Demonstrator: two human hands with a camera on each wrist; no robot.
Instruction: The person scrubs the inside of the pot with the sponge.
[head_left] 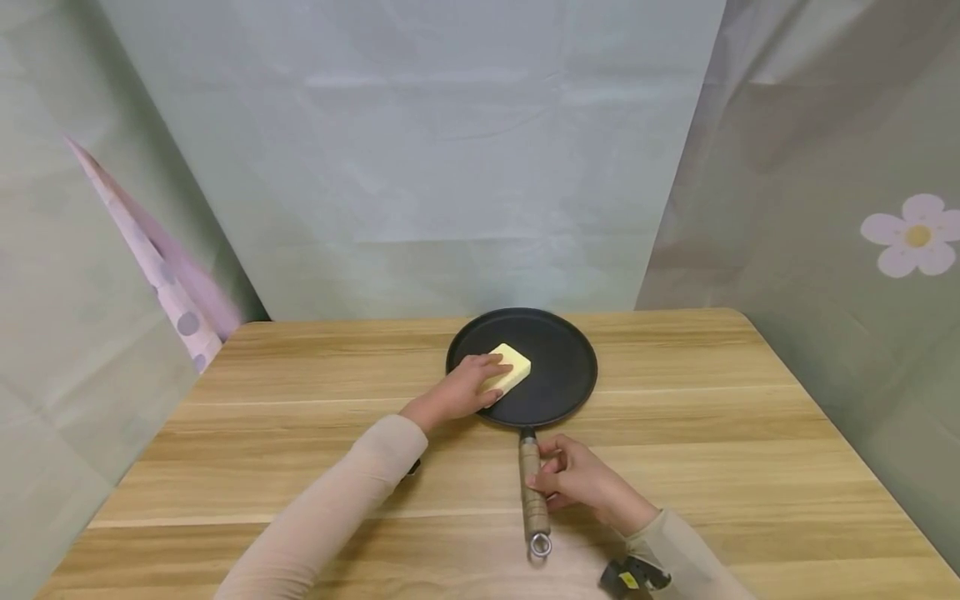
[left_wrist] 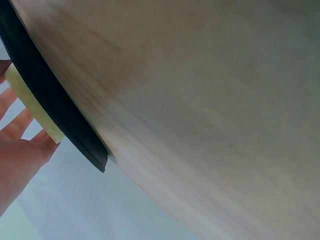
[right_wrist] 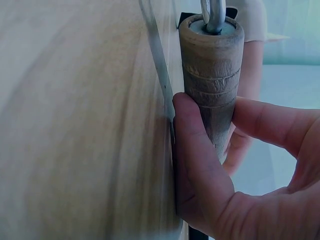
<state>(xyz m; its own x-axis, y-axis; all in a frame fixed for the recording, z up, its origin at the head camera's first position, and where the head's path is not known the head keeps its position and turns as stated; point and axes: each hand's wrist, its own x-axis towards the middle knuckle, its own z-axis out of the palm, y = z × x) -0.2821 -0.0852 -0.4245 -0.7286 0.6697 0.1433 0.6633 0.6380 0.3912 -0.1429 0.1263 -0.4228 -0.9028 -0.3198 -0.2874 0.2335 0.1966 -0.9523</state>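
A round black flat pan (head_left: 562, 358) lies on the table near its far edge, its wooden handle (head_left: 536, 514) toward me. My left hand (head_left: 467, 387) grips a pale yellow sponge (head_left: 516, 364) on the left part of the pan's surface. In the left wrist view, fingers spread over the sponge (left_wrist: 35, 107), whose flat side is against the dark pan (left_wrist: 59, 102). My right hand (head_left: 588, 483) pinches the handle from the right side. Close up, thumb and fingers stand on opposite sides of the handle (right_wrist: 211, 70), below its metal hanging ring (right_wrist: 217, 17).
The wood-grain table (head_left: 712, 450) stretches to both sides of the pan. Behind its far edge hangs a pale grey sheet (head_left: 420, 167). A flower-printed sheet (head_left: 795, 250) hangs at the right, and a folded pink cloth (head_left: 168, 267) at the left.
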